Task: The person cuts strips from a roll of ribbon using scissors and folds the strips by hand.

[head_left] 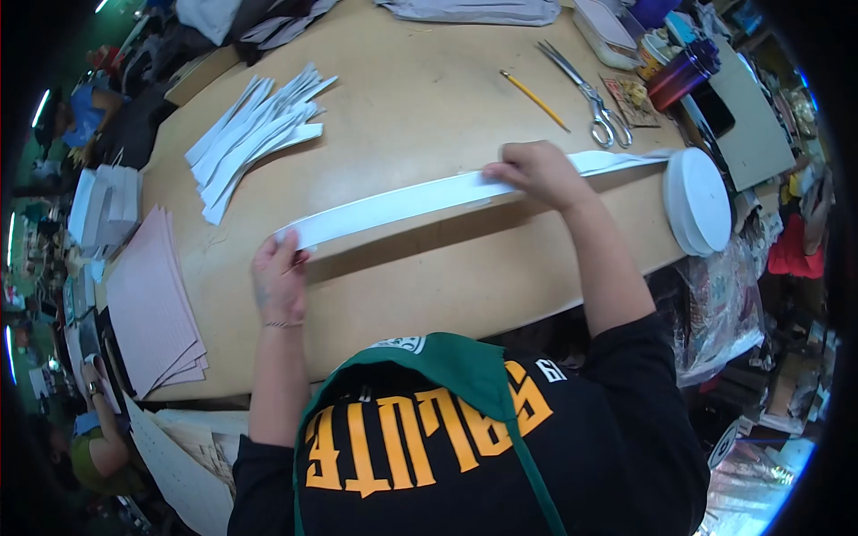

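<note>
A white elastic-like band [393,207] is stretched out straight above the table. My left hand [281,268] pinches its free end, thumb on top. Farther right along the same strip, my right hand [539,172] is closed around it. From there the band runs, slightly twisted, to a white roll [696,202] at the table's right edge. Beyond my left hand lies a pile of cut white strips [259,134], loosely bundled. The fingertips of my right hand are partly hidden.
Scissors [590,98] and a yellow pencil [534,100] lie on the table [420,89] at the far right. Close by are a purple bottle [684,73] and a plastic container [605,34]. Pink sheets [154,304] are stacked at the left edge. Other people are in the left background.
</note>
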`<action>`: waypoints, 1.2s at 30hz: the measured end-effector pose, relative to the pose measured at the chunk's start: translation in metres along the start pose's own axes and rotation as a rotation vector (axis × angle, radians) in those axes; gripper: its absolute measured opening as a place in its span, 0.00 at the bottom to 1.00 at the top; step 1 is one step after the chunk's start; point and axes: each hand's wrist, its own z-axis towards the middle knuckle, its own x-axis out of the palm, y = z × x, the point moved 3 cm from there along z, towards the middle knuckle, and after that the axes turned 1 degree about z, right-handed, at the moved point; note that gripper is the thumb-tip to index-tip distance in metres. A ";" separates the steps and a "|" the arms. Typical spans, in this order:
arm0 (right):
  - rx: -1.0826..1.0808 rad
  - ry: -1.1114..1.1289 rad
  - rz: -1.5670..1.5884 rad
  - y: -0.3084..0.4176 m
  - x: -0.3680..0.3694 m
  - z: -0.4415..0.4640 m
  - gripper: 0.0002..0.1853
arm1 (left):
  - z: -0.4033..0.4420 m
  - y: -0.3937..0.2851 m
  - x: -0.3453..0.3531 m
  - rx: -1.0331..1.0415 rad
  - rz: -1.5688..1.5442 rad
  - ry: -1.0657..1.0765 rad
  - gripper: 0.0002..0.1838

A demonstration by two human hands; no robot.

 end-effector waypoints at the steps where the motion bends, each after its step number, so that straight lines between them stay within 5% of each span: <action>1: -0.026 0.013 -0.014 0.007 0.009 0.002 0.24 | 0.003 -0.002 -0.011 0.028 -0.009 -0.013 0.04; 7: 0.057 0.184 -0.055 0.011 0.037 -0.008 0.26 | 0.002 0.008 -0.025 -0.079 0.063 0.016 0.05; 14: 0.162 0.062 -0.146 -0.017 0.025 -0.021 0.23 | -0.006 0.027 0.005 -0.081 0.278 0.085 0.07; 18: -0.381 -0.274 -0.038 0.059 0.035 0.000 0.18 | -0.011 0.026 0.023 0.026 0.241 0.104 0.10; 21: -0.643 -0.195 0.234 0.119 0.085 0.007 0.23 | -0.015 0.023 0.025 0.024 0.216 0.132 0.10; 36: -0.724 -0.377 0.398 0.133 0.109 0.015 0.19 | -0.026 0.005 0.028 0.053 0.014 0.276 0.11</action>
